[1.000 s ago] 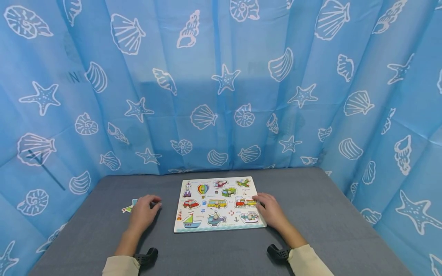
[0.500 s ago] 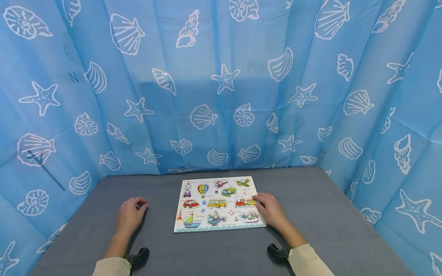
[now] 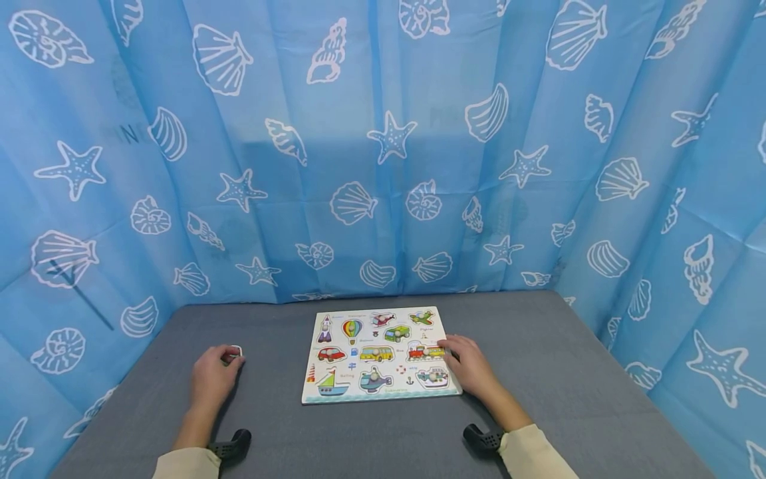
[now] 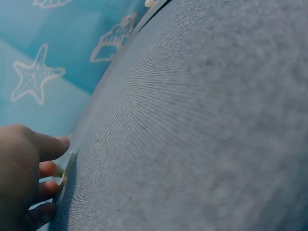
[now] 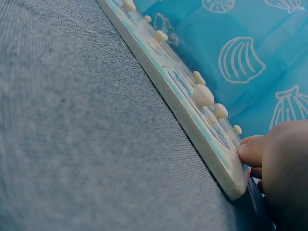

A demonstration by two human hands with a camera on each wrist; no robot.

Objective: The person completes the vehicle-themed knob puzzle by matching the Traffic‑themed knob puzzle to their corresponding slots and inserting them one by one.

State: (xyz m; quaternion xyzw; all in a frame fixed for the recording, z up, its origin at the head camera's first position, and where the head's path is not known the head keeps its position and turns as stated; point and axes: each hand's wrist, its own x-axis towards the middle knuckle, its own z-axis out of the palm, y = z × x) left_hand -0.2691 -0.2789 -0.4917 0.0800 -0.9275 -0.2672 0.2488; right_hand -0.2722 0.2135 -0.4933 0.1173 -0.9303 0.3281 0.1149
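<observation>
A wooden knob puzzle board with vehicle pictures lies flat on the grey table. My right hand holds its right edge beside the train. In the right wrist view a fingertip presses the board's top near the corner, with other fingers past the edge. To the left, my left hand pinches a small puzzle piece, mostly hidden by the fingers; only its white rim shows. The left wrist view shows this piece edge-on against the fingers, close to the table; its picture cannot be made out.
Round pale knobs stick up from the board. On the board, the sailboat shows no knob that I can make out. Grey table cloth spreads around it. A blue seashell curtain hangs behind the table and at its sides.
My left hand has moved left. The colourful piece, seen left of that hand a second ago and then hidden, now shows at its fingertips. The right hand and board have stayed put.
</observation>
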